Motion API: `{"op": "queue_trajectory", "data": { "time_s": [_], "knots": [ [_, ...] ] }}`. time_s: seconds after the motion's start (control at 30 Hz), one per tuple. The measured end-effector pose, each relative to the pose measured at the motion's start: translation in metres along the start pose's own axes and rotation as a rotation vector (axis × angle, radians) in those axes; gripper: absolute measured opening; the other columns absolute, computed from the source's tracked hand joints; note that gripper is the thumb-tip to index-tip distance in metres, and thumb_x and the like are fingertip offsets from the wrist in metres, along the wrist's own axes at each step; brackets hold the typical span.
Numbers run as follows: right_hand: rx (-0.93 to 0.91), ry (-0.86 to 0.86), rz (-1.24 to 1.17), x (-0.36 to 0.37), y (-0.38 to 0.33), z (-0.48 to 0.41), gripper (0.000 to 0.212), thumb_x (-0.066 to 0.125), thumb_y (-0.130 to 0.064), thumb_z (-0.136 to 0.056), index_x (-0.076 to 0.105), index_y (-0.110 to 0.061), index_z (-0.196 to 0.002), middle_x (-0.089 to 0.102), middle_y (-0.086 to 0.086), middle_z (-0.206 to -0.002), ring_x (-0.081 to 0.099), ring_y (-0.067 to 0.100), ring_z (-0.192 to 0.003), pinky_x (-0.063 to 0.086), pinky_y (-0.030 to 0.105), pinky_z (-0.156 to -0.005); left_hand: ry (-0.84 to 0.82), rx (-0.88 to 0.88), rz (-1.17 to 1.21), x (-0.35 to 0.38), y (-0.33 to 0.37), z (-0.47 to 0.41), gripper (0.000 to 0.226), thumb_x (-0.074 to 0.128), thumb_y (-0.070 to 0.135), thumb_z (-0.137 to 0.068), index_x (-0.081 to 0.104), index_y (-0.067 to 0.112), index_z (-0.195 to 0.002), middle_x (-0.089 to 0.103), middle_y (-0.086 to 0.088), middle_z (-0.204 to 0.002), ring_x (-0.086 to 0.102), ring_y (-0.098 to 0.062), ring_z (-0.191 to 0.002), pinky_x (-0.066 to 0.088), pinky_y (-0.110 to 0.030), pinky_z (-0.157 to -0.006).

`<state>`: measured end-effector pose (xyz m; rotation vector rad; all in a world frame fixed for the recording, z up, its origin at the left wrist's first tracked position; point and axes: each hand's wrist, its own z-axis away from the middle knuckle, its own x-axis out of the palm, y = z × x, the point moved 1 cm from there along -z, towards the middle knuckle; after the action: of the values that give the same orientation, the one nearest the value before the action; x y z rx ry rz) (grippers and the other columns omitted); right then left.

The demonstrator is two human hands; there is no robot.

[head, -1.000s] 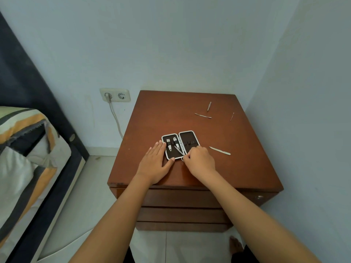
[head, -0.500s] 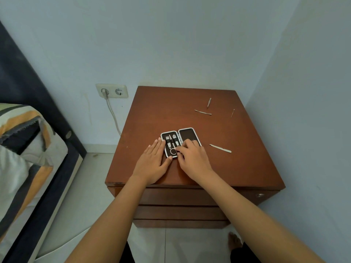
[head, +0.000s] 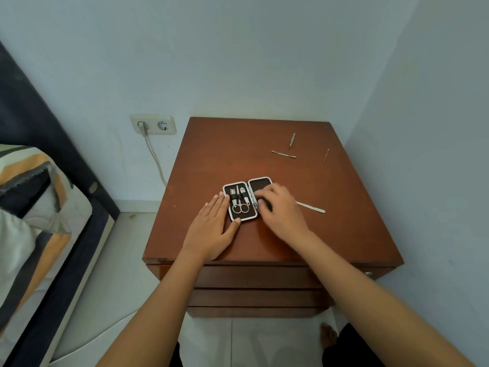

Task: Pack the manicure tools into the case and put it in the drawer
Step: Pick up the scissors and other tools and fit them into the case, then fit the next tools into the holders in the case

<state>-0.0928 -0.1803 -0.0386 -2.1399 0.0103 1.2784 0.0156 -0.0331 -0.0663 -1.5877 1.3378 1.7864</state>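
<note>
Head view: a small dark rectangular manicure case with a white rim (head: pixel 247 198) lies opened flat on the reddish-brown wooden worktop (head: pixel 211 160) of a bedside cabinet, near its front edge. The case's left half holds small silver scissors (head: pixel 240 206) and two or three other metal pieces under elastic bands. Its right half looks mostly bare, though the right hand (head: pixel 280 210) covers its lower part.

The left hand (head: pixel 211 229) lies flat and spread, palm down, just beside the case with the thumb tip touching its lower left corner; its grip is released and it steadies rather than holds. The right hand's fingers curl over the right half near the hinge, and whether that grip pinches a tool I cannot tell.

Four loose tools lie on the worktop: a long flat silver nail file (head: pixel 311 207) just right of the right hand, and farther back a thin double-ended pusher (head: pixel 283 154), a short silver pick (head: pixel 291 139) and a fine needle-like probe (head: pixel 326 155).

By my reading, packing is roughly half done: four tools remain out, the case is unclosed, and the drawer (head: pixel 254 276) below is shut.
</note>
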Motion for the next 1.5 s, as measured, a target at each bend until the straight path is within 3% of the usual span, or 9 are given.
{"op": "queue_trajectory", "data": {
  "time_s": [0.33, 0.43, 0.53, 0.6, 0.77, 0.93, 1.2, 1.33, 1.5],
  "knots": [
    [0.24, -0.066, 0.221, -0.042, 0.113, -0.146, 0.045, 0.041, 0.002, -0.086, 0.052, -0.009, -0.128, 0.046, 0.015, -0.137, 0.041, 0.034, -0.126, 0.034, 0.041, -0.107, 0.087, -0.01, 0.028, 0.0, -0.002, -0.002, 0.078, 0.023, 0.068, -0.083, 0.014, 0.027, -0.148, 0.012, 0.008, -0.157, 0.001, 0.005, -0.136, -0.001, -0.019, -0.111],
    [0.215, -0.182, 0.27, -0.035, 0.124, -0.17, 0.054, 0.043, 0.007, -0.083, 0.047, -0.011, -0.134, 0.039, 0.011, -0.146, 0.034, 0.031, -0.134, 0.028, 0.038, -0.112, 0.11, -0.003, 0.023, -0.001, -0.001, -0.002, 0.076, 0.029, 0.067, -0.084, 0.019, 0.026, -0.148, 0.015, 0.009, -0.156, 0.009, -0.001, -0.141, 0.001, -0.019, -0.112],
    [0.192, -0.322, 0.301, -0.026, 0.134, -0.183, 0.06, 0.039, 0.012, -0.083, 0.045, -0.014, -0.137, 0.035, 0.008, -0.151, 0.024, 0.025, -0.142, 0.019, 0.038, -0.118, 0.116, -0.004, 0.029, -0.001, -0.002, -0.003, 0.075, 0.031, 0.066, -0.085, 0.019, 0.028, -0.147, 0.015, 0.01, -0.156, 0.004, 0.004, -0.137, 0.0, -0.018, -0.112],
    [0.198, -0.322, 0.298, -0.024, 0.139, -0.185, 0.058, 0.038, 0.013, -0.083, 0.048, -0.013, -0.134, 0.037, 0.012, -0.149, 0.026, 0.026, -0.141, 0.023, 0.038, -0.116, 0.117, -0.009, 0.033, 0.0, -0.002, -0.003, 0.075, 0.031, 0.068, -0.084, 0.019, 0.028, -0.147, 0.015, 0.011, -0.156, 0.004, 0.005, -0.137, 0.001, -0.019, -0.112],
    [0.247, -0.11, 0.213, -0.029, 0.144, -0.178, 0.033, 0.048, 0.003, -0.088, 0.065, -0.008, -0.114, 0.057, 0.019, -0.129, 0.053, 0.035, -0.117, 0.04, 0.035, -0.1, 0.117, -0.014, 0.039, -0.002, -0.001, -0.002, 0.074, 0.035, 0.066, -0.085, 0.022, 0.028, -0.147, 0.018, 0.01, -0.155, 0.013, -0.004, -0.142, 0.004, -0.019, -0.113],
    [0.239, -0.042, 0.15, -0.036, 0.141, -0.165, 0.02, 0.058, 0.001, -0.084, 0.071, -0.003, -0.099, 0.066, 0.019, -0.113, 0.057, 0.033, -0.11, 0.044, 0.035, -0.097, 0.11, -0.02, 0.042, -0.004, 0.001, -0.002, 0.076, 0.031, 0.068, -0.083, 0.022, 0.028, -0.147, 0.019, 0.009, -0.156, 0.014, -0.005, -0.142, 0.005, -0.02, -0.113],
    [0.255, 0.062, 0.075, -0.041, 0.136, -0.142, 0.012, 0.059, 0.001, -0.08, 0.067, -0.007, -0.085, 0.066, 0.017, -0.094, 0.052, 0.018, -0.079, 0.041, 0.026, -0.073, 0.111, -0.026, 0.028, -0.003, 0.001, -0.002, 0.076, 0.031, 0.068, -0.082, 0.021, 0.028, -0.147, 0.018, 0.01, -0.156, 0.013, -0.005, -0.142, 0.003, -0.019, -0.111],
    [0.282, 0.065, 0.09, -0.045, 0.135, -0.14, 0.015, 0.064, -0.001, -0.079, 0.064, -0.004, -0.094, 0.052, 0.015, -0.098, 0.052, 0.024, -0.084, 0.042, 0.03, -0.079, 0.108, -0.027, 0.024, -0.002, 0.0, -0.002, 0.077, 0.031, 0.068, -0.082, 0.021, 0.028, -0.147, 0.019, 0.01, -0.156, 0.014, -0.005, -0.142, 0.006, -0.02, -0.112],
    [0.385, -0.062, 0.134, -0.049, 0.13, -0.142, 0.016, 0.061, -0.008, -0.085, 0.069, -0.003, -0.098, 0.063, 0.021, -0.11, 0.057, 0.033, -0.104, 0.045, 0.031, -0.089, 0.108, -0.028, 0.019, -0.001, 0.0, -0.003, 0.078, 0.028, 0.069, -0.081, 0.022, 0.027, -0.147, 0.02, 0.008, -0.156, 0.015, -0.006, -0.142, 0.006, -0.02, -0.112]
  ]
}}
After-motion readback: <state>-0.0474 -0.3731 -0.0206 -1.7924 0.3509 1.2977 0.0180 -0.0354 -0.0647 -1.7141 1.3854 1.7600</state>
